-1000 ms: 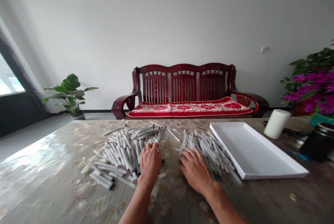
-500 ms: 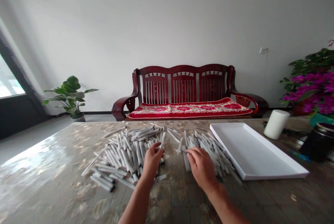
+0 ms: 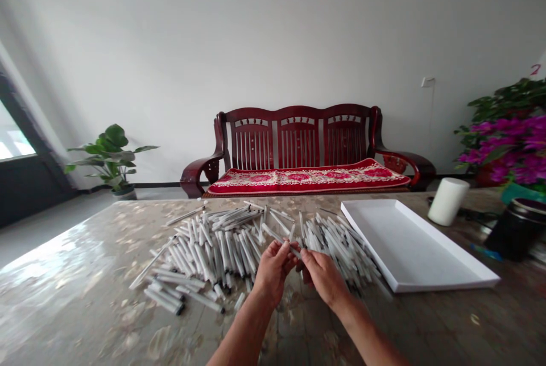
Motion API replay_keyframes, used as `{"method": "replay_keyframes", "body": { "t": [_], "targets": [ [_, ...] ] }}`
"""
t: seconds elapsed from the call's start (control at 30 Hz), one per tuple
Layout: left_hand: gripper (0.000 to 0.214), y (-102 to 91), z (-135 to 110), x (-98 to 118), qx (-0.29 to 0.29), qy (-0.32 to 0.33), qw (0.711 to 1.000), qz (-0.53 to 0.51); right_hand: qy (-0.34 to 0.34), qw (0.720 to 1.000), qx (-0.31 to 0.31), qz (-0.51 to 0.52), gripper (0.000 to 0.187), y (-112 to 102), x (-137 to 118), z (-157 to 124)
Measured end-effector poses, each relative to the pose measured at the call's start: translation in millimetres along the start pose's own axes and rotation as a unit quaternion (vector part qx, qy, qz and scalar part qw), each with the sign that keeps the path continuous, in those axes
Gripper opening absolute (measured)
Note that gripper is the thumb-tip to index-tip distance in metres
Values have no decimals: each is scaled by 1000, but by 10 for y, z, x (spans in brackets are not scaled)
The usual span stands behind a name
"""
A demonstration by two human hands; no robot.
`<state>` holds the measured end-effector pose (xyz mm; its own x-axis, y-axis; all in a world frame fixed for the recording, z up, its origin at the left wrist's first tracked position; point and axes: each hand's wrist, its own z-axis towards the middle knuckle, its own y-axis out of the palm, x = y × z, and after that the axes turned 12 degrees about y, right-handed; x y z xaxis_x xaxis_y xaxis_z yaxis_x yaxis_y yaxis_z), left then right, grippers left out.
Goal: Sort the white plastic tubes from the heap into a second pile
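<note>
Between my hands is a slim whitish pen (image 3: 273, 233), tilted with its far end up and to the left. My left hand (image 3: 272, 272) pinches it between thumb and fingers. My right hand (image 3: 322, 278) is closed at its near end, thumb against the tip; what lies under those fingers is hidden. Left of my hands spreads a big loose pile of translucent white pens (image 3: 205, 252), many with black ends. On the right, a second pile of similar pens (image 3: 336, 241) lies partly behind my right hand.
A shallow white tray (image 3: 420, 246) lies right of the piles. Beyond it stand a white cylinder (image 3: 447, 201), a black cup (image 3: 516, 229) and purple flowers (image 3: 512, 144). Past the stone-patterned table (image 3: 106, 297) is a red wooden bench (image 3: 298, 138).
My hands have come together. The left moved right and toward me, carrying a pen away from the left pile, and the right closed on the pen's near end.
</note>
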<state>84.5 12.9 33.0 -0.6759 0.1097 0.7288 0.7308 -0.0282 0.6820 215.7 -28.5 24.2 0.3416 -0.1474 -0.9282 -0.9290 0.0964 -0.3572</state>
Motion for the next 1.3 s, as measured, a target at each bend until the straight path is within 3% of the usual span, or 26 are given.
{"method": "replay_keyframes", "body": {
  "t": [0.1, 0.2, 0.33, 0.5, 0.67, 0.87, 1.0, 1.17, 1.3],
  "targets": [
    [35, -23, 15, -16, -10, 19, 1000, 3, 17, 997, -43, 65, 63, -1, 26, 41],
    [39, -36, 20, -24, -9, 33, 999, 11, 22, 997, -33, 73, 58, -4, 22, 63],
    [37, -23, 18, -26, 13, 44, 998, 32, -9, 999, 31, 15, 43, -16, 8, 53],
    [36, -17, 40, -34, 47, 44, 997, 37, -103, 981, 132, -98, 22, -53, -15, 10],
    [30, -30, 51, -70, 38, 48, 998, 18, -58, 989, 97, -94, 45, -62, -13, 9],
    [26, -27, 41, -84, 46, 52, 997, 11, -106, 982, 142, -60, 28, -60, -21, 19],
    [27, -30, 33, -116, 32, 50, 998, 9, -60, 989, 115, -71, 44, -72, -12, 25],
    [32, -34, 30, -149, 24, 60, 998, 9, -81, 986, 135, -53, 34, -96, -2, 55],
    [32, -35, 32, -143, 23, 68, 997, 5, -33, 994, 102, -17, 45, -102, 2, 59]
  ]
}}
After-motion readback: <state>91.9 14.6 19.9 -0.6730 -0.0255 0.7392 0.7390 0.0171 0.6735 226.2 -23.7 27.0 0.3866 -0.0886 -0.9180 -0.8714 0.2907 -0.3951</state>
